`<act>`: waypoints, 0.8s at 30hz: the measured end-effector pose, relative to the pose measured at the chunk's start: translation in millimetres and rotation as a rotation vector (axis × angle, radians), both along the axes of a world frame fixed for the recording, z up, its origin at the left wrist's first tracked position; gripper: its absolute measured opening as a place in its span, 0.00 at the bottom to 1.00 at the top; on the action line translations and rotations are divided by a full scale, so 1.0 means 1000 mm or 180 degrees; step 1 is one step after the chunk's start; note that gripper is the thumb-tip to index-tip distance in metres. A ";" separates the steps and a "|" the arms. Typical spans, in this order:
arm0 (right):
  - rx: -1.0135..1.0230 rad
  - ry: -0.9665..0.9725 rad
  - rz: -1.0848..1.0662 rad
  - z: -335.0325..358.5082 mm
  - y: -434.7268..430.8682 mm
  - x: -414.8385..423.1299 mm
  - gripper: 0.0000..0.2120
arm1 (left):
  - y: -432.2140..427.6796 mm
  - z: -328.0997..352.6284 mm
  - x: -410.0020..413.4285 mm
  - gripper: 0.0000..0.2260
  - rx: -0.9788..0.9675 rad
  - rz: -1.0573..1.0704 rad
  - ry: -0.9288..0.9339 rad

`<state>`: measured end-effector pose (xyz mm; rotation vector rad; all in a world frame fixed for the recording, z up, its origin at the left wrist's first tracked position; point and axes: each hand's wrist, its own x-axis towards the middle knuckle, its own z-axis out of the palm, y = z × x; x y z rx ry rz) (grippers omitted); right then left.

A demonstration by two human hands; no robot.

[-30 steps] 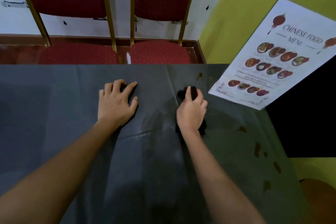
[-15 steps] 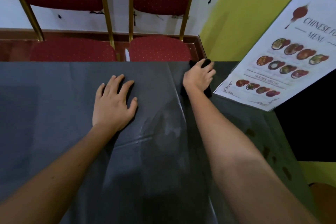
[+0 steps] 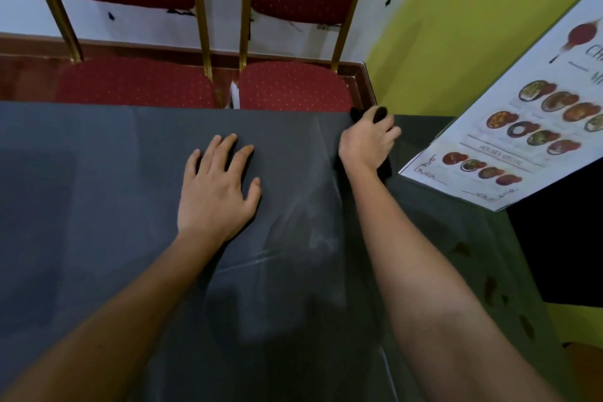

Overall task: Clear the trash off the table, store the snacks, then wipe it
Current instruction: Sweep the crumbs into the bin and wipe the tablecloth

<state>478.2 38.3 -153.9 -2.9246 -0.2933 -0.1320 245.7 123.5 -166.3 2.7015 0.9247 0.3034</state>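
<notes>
"Where's the cloth?"

"The black cloth [image 3: 380, 113] is bunched under the right hand [image 3: 367, 143], at the far edge of the surface [image 3: 98, 189], close to its right corner. Bits of it poke out past the fingertips and beside the wrist."

"Is that hand gripping it?"

"Yes, the fingers are curled over it, pressing it onto the dark cover."

"And the other one?"

"The left hand [image 3: 217, 189] lies flat mid-surface, fingers spread wide, holding nothing."

"Anything else around?"

"A menu [image 3: 522, 127] sits just right of the cloth. Two red chairs [image 3: 293, 85] stand beyond the far edge. Brown stains [image 3: 489, 287] dot the cover on the right side."
</notes>
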 end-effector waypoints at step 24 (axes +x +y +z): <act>-0.0294 -0.0039 0.1191 0.002 -0.035 -0.042 0.27 | -0.011 -0.004 -0.019 0.26 -0.0175 -0.0026 0.0422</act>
